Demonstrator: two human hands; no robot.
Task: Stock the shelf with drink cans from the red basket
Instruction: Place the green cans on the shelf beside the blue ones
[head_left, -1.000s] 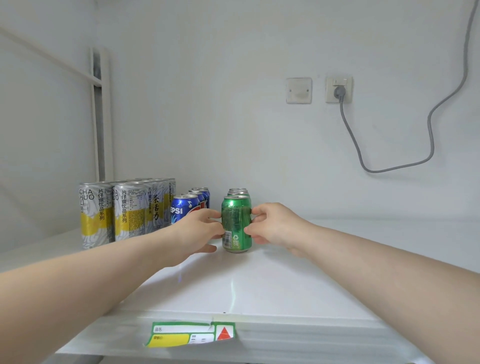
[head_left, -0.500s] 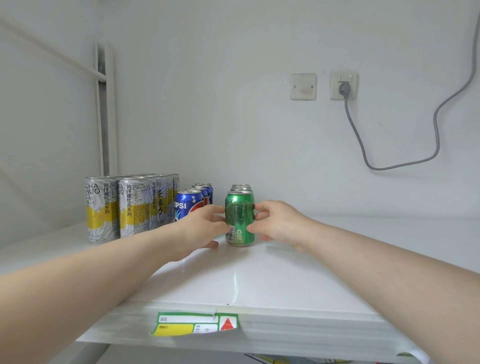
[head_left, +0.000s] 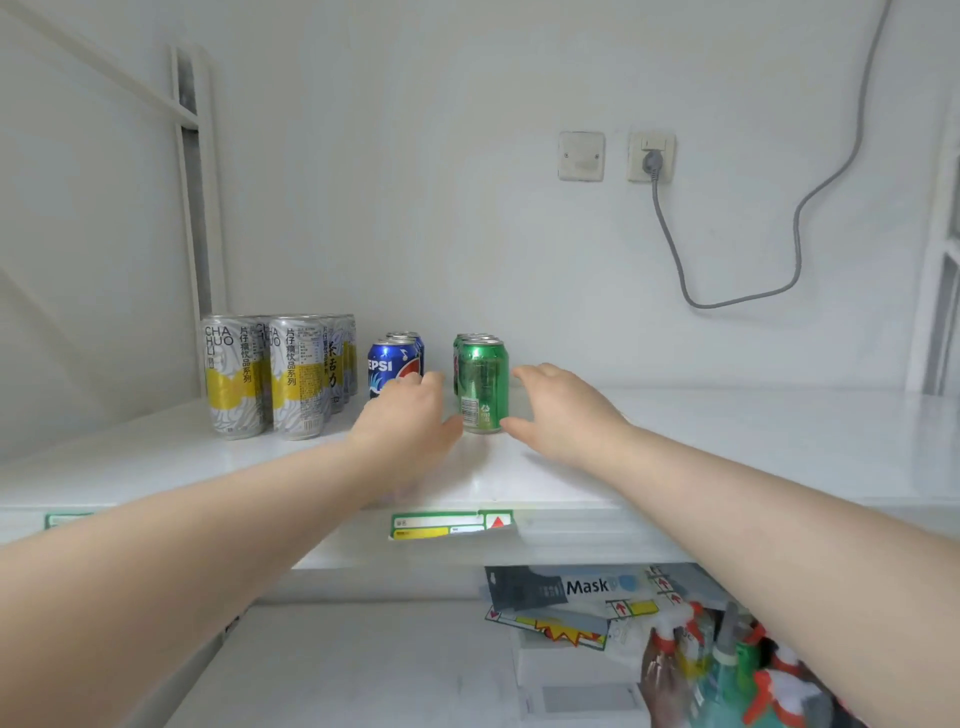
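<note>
A green can (head_left: 483, 385) stands upright on the white shelf (head_left: 727, 441), at the front of a short row of green cans. My left hand (head_left: 410, 421) is just left of it, fingers apart, partly covering a blue Pepsi can (head_left: 387, 364). My right hand (head_left: 561, 410) is just right of the green can, open and holding nothing. Neither hand grips the can. The red basket is out of view.
Tall yellow-and-grey cans (head_left: 260, 376) stand in rows at the shelf's left. A price label (head_left: 452, 525) hangs on the shelf's front edge. A grey cable (head_left: 727, 291) hangs from a wall socket. Below, a lower shelf holds a mask packet (head_left: 566, 590) and spray bottles (head_left: 727, 660).
Both hands held the green can between them; now they have let go and drawn back a little. The view has tilted down, showing the lower shelf.
</note>
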